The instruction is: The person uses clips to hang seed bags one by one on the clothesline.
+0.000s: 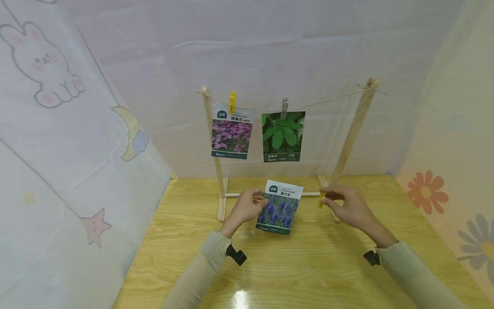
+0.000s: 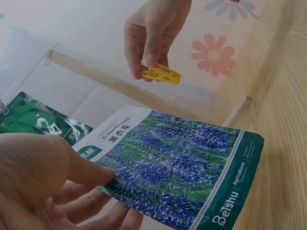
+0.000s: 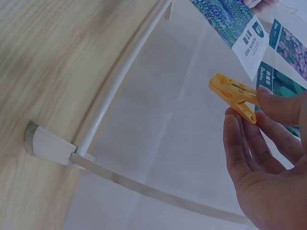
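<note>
My left hand [image 1: 248, 207] pinches a seed packet [image 1: 279, 208] by its left edge, thumb on the front and fingers behind. The packet shows purple-blue flower spikes under a white top band and leans slightly in the head view. Off to the right, my right hand [image 1: 349, 206] holds a yellow clothespin [image 1: 321, 200] between thumb and fingers. In the right wrist view the clothespin [image 3: 234, 96] is gripped by its handle ends, its tip pointing away from the fingers. Packet and clothespin are apart from each other.
A twine line [image 1: 320, 103] runs between two wooden posts. From it hang a pink-flower packet [image 1: 231, 135] under a yellow clothespin [image 1: 232, 103] and a green-leaf packet [image 1: 283, 137] under a grey clothespin [image 1: 284, 107]. A white rod [image 1: 308, 194] joins the posts low over the wooden table [image 1: 308, 270].
</note>
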Action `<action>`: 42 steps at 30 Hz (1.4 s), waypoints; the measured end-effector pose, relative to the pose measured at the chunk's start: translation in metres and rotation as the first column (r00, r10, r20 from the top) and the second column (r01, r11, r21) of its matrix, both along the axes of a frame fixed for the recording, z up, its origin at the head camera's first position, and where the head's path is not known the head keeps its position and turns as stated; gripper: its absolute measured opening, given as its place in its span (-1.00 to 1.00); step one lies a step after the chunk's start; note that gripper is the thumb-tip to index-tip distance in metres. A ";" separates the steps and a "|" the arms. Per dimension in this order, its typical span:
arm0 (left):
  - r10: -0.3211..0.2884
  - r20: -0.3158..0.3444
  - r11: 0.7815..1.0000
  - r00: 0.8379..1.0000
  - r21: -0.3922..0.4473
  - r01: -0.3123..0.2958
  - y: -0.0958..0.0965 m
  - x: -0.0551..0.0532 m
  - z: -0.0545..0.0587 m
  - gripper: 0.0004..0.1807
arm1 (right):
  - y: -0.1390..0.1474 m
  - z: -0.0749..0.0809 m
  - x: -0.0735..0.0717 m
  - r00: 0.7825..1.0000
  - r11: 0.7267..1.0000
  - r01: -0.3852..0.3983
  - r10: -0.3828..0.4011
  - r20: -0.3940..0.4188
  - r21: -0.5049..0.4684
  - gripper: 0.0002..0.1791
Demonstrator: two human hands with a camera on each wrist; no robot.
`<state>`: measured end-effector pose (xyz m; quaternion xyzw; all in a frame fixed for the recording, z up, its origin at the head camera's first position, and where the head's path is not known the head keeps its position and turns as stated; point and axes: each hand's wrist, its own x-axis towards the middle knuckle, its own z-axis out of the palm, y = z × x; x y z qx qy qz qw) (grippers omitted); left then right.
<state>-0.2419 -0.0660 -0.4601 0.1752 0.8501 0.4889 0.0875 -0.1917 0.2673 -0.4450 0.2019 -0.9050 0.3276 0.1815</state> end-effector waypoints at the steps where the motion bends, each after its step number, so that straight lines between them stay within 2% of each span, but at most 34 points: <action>1: 0.002 -0.007 1.000 1.000 -0.003 -0.002 0.001 0.000 0.001 -0.57 | 0.000 0.002 0.000 1.000 1.000 0.000 0.000 -0.003 0.000 -0.64; 17: 0.035 -0.038 0.999 0.999 -0.002 -0.036 0.018 -0.004 0.013 -0.54 | 0.008 0.030 -0.006 0.998 1.000 0.003 -0.003 -0.068 -0.009 -0.62; 26: 0.049 -0.060 0.999 0.997 -0.010 -0.050 0.024 -0.009 0.016 -0.54 | 0.009 0.045 -0.007 0.994 1.000 -0.004 0.003 -0.110 -0.008 -0.64; 37: 0.067 -0.074 0.998 0.995 0.007 -0.067 0.032 -0.007 0.028 -0.57 | 0.014 0.064 -0.010 0.991 1.000 0.000 0.001 -0.137 0.007 -0.63; 42: 0.061 -0.086 0.998 0.994 0.030 -0.059 0.037 -0.004 0.033 -0.59 | 0.021 0.073 -0.012 0.984 1.000 -0.019 0.016 -0.177 -0.014 -0.59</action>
